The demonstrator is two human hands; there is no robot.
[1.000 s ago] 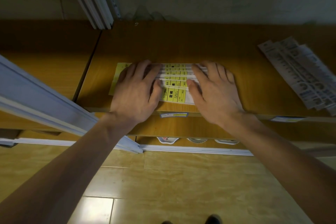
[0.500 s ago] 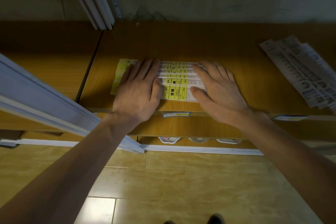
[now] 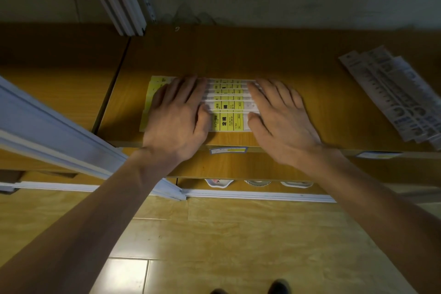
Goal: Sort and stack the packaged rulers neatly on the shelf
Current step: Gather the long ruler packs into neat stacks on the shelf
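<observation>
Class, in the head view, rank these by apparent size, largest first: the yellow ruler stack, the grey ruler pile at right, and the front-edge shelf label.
1. Grey ruler pile and yellow ruler stack: similar, hands hide part of the stack, so unranked.
2. Shelf label, clearly smallest.

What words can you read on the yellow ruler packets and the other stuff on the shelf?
"定規" on the nearest yellow ruler packet, between the left hand and right hand.
The small print beside it and on the packets behind: too small to read.
Grey ruler packets at the right: print too blurred to read.
Shelf-edge label: too blurred to read.
</observation>
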